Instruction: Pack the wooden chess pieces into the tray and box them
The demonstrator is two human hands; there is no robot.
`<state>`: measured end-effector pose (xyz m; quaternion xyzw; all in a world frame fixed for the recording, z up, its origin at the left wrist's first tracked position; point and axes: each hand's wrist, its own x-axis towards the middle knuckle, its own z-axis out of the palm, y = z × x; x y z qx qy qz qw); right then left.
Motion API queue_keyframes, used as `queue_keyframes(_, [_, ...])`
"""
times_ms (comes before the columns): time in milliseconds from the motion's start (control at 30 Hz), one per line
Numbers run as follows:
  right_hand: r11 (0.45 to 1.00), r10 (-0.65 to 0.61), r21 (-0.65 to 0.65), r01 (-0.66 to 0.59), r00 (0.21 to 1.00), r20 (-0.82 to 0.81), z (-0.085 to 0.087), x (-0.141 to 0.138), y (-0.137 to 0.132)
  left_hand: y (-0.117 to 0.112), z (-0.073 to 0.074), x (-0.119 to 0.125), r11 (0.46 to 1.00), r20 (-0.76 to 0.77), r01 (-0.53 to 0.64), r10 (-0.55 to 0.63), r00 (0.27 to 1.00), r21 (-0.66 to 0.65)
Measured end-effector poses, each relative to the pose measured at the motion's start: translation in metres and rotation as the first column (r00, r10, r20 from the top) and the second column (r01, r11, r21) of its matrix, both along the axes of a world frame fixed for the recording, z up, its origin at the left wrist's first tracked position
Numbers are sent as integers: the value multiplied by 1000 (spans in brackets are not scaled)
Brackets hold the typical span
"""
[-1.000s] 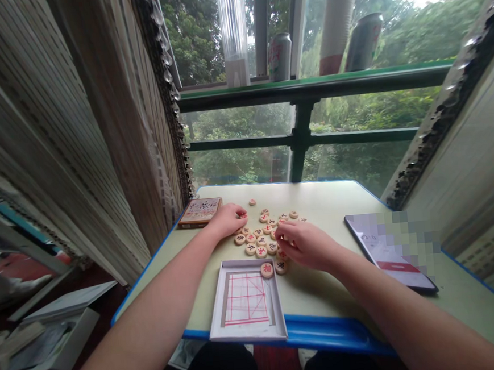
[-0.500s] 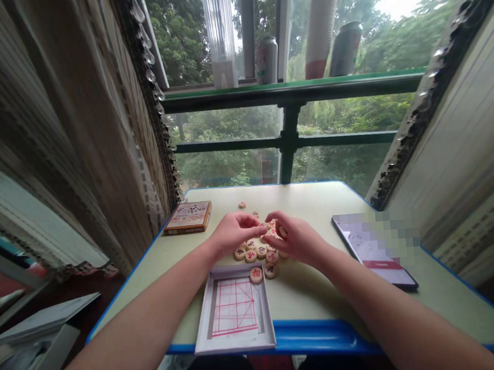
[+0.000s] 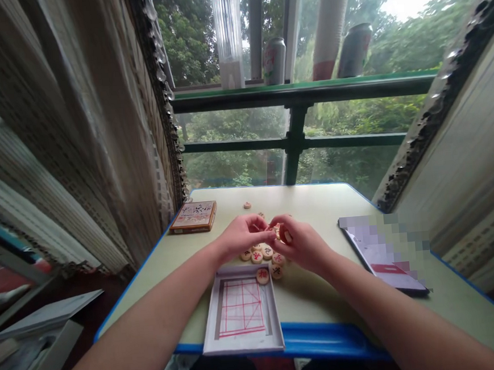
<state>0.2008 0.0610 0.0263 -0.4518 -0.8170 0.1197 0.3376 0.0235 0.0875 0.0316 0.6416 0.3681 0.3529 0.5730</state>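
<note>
Left hand: curled, palm down, its fingertips meeting the right hand's above the pile. Whether it grips anything of its own cannot be told.
Right hand: pinches a piece between thumb and fingers.
Piece: a round wooden disc, held tilted and clear of the table, right where the two sets of fingertips meet. Being round, it has no long axis.
Pile: discs with red and dark characters lying flat and touching one another, at 6 o'clock just under the fingertips, partly hidden by both hands.
Nearer hand: the pile sits between them, at 4 o'clock of the left hand and 9 o'clock of the right, about equally close to each.
Tray: shallow and white, at 6 o'clock of the pile, long axis 12 to 6, with a red-grid sheet lying in it.
Corner disc: rests on the tray's far right corner, just beside the pile.
Stray: a single disc at 12 o'clock, well apart from the hands.
Box: flat and printed, at 10 o'clock of the left hand.
Phone: at 3 o'clock of the right hand, apart from it.
Table: pale green with a blue rim.
</note>
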Motion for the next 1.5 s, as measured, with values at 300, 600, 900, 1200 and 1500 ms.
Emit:
queue_keyframes(300, [993, 119, 2, -119, 990, -71, 3, 4, 3, 1, 11, -12, 998, -77, 3, 2, 997, 55])
queue_keyframes(600, [994, 51, 96, -54, 998, 28, 5, 4, 2, 2, 11, -16, 999, -115, 46, -46, 992, -1])
queue_keyframes(900, [968, 225, -160, -193, 949, 219, 22, -1, -20, 11, 13, -29, 997, -184, 62, -52, 982, 48])
queue_keyframes(1200, [942, 244, -301, -146, 916, 319, 22, -10, -27, 10, 15, -35, 949, -516, 235, -97, 851, 210])
queue_keyframes(1500, [950, 208, -294, -109, 919, 334, 22, -15, -31, 6, 16, -31, 910, -564, 394, -258, 784, 131])
